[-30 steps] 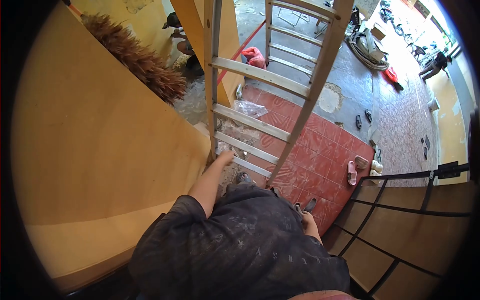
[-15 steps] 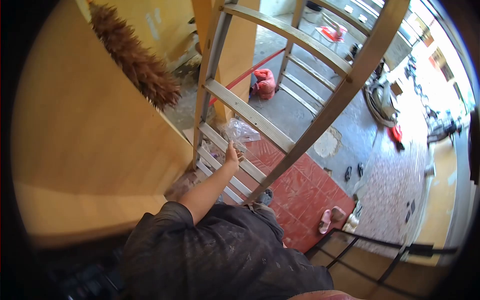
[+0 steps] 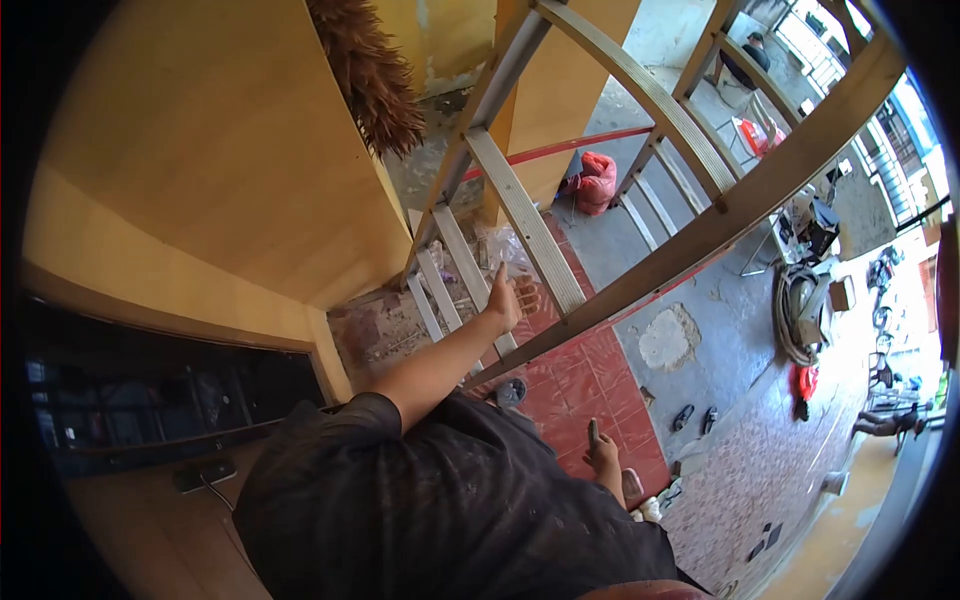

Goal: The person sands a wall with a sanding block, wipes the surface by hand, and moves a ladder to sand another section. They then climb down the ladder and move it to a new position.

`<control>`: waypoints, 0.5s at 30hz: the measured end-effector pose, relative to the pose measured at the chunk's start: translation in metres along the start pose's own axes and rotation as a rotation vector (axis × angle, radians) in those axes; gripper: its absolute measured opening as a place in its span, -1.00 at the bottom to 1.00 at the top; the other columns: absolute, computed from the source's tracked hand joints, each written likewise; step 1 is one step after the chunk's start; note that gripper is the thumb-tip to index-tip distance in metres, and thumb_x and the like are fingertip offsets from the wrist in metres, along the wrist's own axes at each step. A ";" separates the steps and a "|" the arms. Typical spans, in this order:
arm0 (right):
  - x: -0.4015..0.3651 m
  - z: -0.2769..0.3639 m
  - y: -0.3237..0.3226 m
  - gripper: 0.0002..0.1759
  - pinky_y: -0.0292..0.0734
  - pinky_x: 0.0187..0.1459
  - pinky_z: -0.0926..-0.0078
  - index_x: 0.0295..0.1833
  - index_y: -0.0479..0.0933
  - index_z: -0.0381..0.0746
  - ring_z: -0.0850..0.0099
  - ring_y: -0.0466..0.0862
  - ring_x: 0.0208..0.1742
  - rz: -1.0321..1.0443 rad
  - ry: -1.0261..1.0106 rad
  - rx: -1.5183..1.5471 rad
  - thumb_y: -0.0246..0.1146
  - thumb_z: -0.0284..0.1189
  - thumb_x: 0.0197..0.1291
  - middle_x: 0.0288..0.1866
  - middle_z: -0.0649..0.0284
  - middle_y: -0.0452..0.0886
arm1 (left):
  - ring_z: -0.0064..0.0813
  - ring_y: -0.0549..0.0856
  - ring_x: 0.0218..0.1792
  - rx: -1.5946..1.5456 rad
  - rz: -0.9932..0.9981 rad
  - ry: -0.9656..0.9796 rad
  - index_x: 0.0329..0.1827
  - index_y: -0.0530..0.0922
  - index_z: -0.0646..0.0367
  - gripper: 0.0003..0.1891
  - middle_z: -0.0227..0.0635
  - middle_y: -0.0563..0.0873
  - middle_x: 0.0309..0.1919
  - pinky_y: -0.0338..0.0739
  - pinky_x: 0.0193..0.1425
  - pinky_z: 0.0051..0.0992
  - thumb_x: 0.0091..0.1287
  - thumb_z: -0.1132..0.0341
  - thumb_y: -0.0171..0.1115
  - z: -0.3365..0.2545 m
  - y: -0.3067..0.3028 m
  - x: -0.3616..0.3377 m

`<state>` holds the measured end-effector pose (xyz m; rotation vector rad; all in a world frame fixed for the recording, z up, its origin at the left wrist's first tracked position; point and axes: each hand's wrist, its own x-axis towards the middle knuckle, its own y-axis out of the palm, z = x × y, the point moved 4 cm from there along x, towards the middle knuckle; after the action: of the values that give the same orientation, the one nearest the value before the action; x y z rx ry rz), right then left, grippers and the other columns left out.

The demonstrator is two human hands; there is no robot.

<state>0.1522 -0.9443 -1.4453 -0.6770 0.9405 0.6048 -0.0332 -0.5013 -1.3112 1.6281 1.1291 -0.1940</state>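
My left hand reaches forward with the thumb raised and the fingers apart, holding nothing. It overlaps the metal stepladder in this view, close to one of its rungs. Lower down, my right hand is closed around a small, dark, narrow thing that points upward; I cannot tell what it is. Under the hands lies a red tiled floor. Clear plastic wrapping lies behind the ladder, beyond my left hand.
A brown feather duster stands out behind the yellow wall on the left. A red bag rests on the grey floor past the ladder. Coiled hose and dark sandals lie to the right. A person is far back.
The view has turned right and the ladder appears more tilted. My right hand has come into view with a dark thing in it. My left hand's fingers have spread near the rung.
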 end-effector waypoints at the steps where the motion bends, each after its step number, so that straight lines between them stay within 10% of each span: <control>1: -0.005 0.004 0.008 -0.46 0.62 -0.33 0.17 0.38 0.35 -0.07 0.29 0.57 -0.37 0.014 0.008 0.040 0.17 -0.29 0.28 -0.11 0.19 0.51 | -0.28 0.59 -0.30 0.066 -0.041 0.004 0.00 0.49 0.19 -0.32 -0.24 0.57 -0.24 0.54 -0.19 -0.29 0.35 -0.35 -0.05 0.006 -0.005 0.006; 7: -0.027 -0.036 0.064 -0.48 0.60 -0.07 0.05 0.37 0.40 -0.09 0.10 0.64 -0.08 0.036 0.069 0.000 0.21 -0.29 0.30 0.14 0.06 0.55 | -0.11 0.70 -0.07 0.718 -0.629 0.116 0.04 0.43 0.30 -0.51 0.00 0.66 -0.08 0.60 -0.01 -0.23 0.24 0.08 0.29 0.051 -0.139 0.091; 15: -0.104 -0.066 0.016 -0.50 0.57 -0.04 0.17 0.33 0.44 -0.14 0.18 0.64 -0.06 -0.081 0.039 -0.225 0.22 -0.27 0.30 0.10 0.08 0.58 | 0.12 0.66 0.01 0.799 -0.875 0.333 0.03 0.34 0.33 -0.52 0.18 0.62 0.00 0.57 0.10 -0.07 0.20 0.19 0.26 0.031 -0.104 0.028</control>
<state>0.0591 -1.0013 -1.3861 -0.9262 0.8844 0.6329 -0.0832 -0.5158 -1.4109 1.7408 2.1681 -1.0805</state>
